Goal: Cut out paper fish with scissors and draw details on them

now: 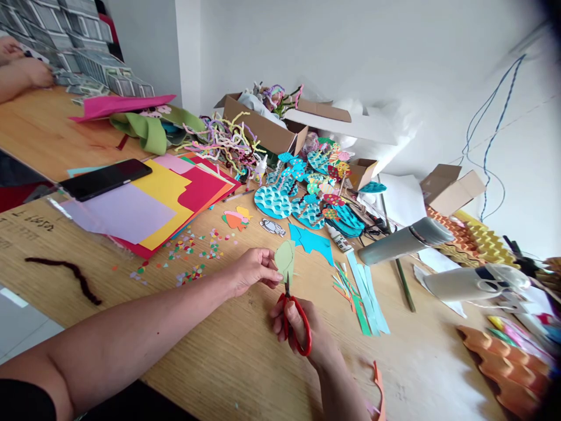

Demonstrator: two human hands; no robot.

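My left hand (253,270) pinches a small pale green paper piece (285,259) by its left edge, just above the wooden table (236,351). Red-handled scissors (294,318) are gripped in my right hand (302,333), blades pointing up into the bottom of the green piece. Both hands work over the table's near middle. Blue paper offcuts (312,241) lie just beyond the green piece. Strips of blue and green paper (363,295) lie to the right of the scissors.
A stack of coloured paper sheets (162,199) with a black phone (106,178) on it lies at left. Confetti bits (193,251), a dark pipe cleaner (65,275), blue scalloped cutouts (302,193), cardboard boxes (267,131), a grey tube (405,240). Another person's hands (21,73) rest far left.
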